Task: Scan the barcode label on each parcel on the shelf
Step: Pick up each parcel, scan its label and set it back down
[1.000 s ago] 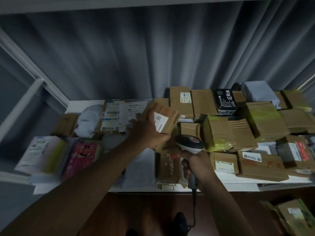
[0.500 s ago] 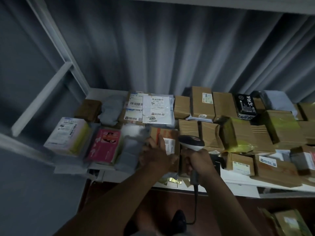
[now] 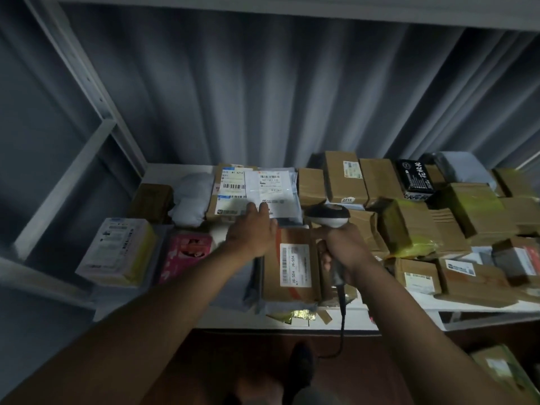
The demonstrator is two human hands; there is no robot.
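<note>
My right hand (image 3: 340, 252) grips the handle of a barcode scanner (image 3: 328, 215), whose white and black head points toward the back of the shelf. My left hand (image 3: 252, 232) reaches forward with straight fingers touching the near edge of a flat white labelled parcel (image 3: 271, 191). A brown box with a white barcode label (image 3: 292, 266) lies flat on the shelf between my two hands. Beside the white parcel lies another labelled parcel (image 3: 232, 188) with barcodes facing up.
The white shelf (image 3: 321, 324) is crowded with brown boxes (image 3: 344, 176) at the right, a black box (image 3: 415, 178), a pink packet (image 3: 187, 252), a white and yellow box (image 3: 117, 249) and a grey bag (image 3: 190, 200). A metal upright (image 3: 87, 83) stands left. The scanner cable (image 3: 342, 331) hangs down.
My left hand has set the small brown box down flat on the shelf, let go of it and reached forward to the white parcel. The scanner stayed roughly in place.
</note>
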